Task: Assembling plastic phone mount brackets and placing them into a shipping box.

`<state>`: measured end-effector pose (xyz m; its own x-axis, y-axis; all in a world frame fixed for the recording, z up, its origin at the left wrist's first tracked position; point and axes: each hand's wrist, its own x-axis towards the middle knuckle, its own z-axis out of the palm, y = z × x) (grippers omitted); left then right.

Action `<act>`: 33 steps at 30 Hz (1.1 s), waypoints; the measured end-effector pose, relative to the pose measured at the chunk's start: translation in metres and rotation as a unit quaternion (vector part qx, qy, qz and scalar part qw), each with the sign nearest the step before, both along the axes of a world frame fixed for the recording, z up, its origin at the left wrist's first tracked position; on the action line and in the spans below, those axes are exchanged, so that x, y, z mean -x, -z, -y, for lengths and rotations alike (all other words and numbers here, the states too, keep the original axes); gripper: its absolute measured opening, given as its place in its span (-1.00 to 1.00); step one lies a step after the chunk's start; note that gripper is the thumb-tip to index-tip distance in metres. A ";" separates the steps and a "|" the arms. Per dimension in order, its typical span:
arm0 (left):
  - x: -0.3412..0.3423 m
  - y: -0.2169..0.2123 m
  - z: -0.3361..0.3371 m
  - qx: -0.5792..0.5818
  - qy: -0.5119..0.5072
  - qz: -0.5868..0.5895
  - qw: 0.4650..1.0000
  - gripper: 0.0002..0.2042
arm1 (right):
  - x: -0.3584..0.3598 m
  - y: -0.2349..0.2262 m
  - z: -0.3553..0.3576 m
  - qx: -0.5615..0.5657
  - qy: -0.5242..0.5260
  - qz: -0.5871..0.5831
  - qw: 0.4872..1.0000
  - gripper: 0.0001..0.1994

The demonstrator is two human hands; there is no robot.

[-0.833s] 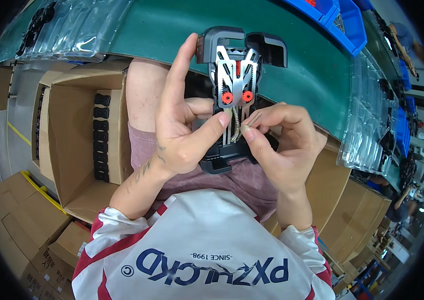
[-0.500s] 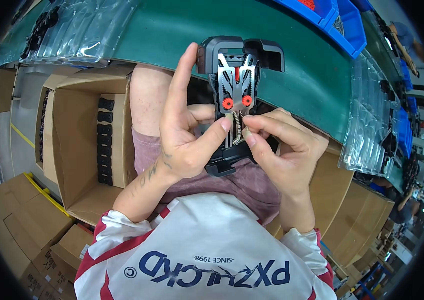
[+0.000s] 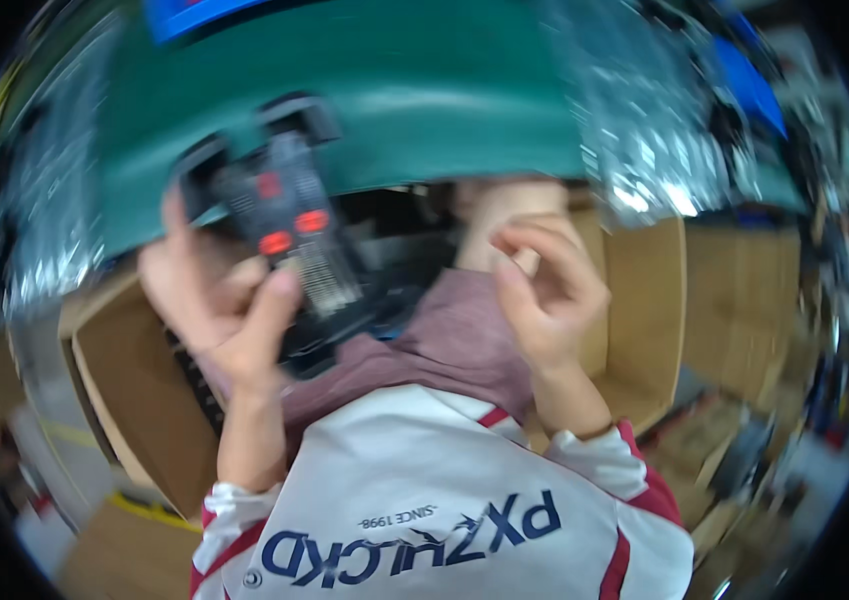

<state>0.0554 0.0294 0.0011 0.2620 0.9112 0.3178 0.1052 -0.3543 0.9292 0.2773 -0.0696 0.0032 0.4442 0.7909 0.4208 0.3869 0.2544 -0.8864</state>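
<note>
A black clamp-like holder (image 3: 244,205) with two curved jaws tilts to the left over my lap, smeared by motion. Two small red gears (image 3: 294,232) and a spring (image 3: 316,280) show on its open mechanism. My left hand (image 3: 229,310) grips its left side, with the thumb lying near the lower gear and the spring. Well apart from the holder, on the right, my right hand (image 3: 556,290) is raised above my knee. Its thumb and forefinger are curled together; whatever sits between them is too blurred to make out.
A green-topped bench (image 3: 424,100) runs across in front of me. Clear plastic trays (image 3: 634,130) lie at its right, and more trays (image 3: 59,170) at its left. A blue bin (image 3: 199,12) stands at the far edge. Open cardboard boxes (image 3: 649,300) flank my legs.
My right hand has left the holder's springs and moved away to the right. My left hand and the holder now appear further left, and the holder is tilted. The whole view has swung.
</note>
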 end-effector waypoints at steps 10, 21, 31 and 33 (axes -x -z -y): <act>-0.049 -0.013 -0.006 0.080 0.047 -0.035 0.995 -0.27 | -0.183 0.287 0.235 0.461 0.351 -0.138 0.803 -0.75; -0.064 -0.022 -0.006 0.130 -0.028 -0.118 0.984 -0.30 | -0.122 0.388 0.320 0.716 0.188 -0.336 0.582 -0.72; -0.089 -0.017 0.009 0.213 0.086 0.023 0.973 -0.49 | -0.186 0.422 0.084 0.491 0.196 -0.358 0.769 -0.70; -0.084 -0.020 0.014 0.201 0.067 0.021 0.977 -0.50 | -0.168 0.391 0.038 0.560 0.225 -0.272 0.750 -0.73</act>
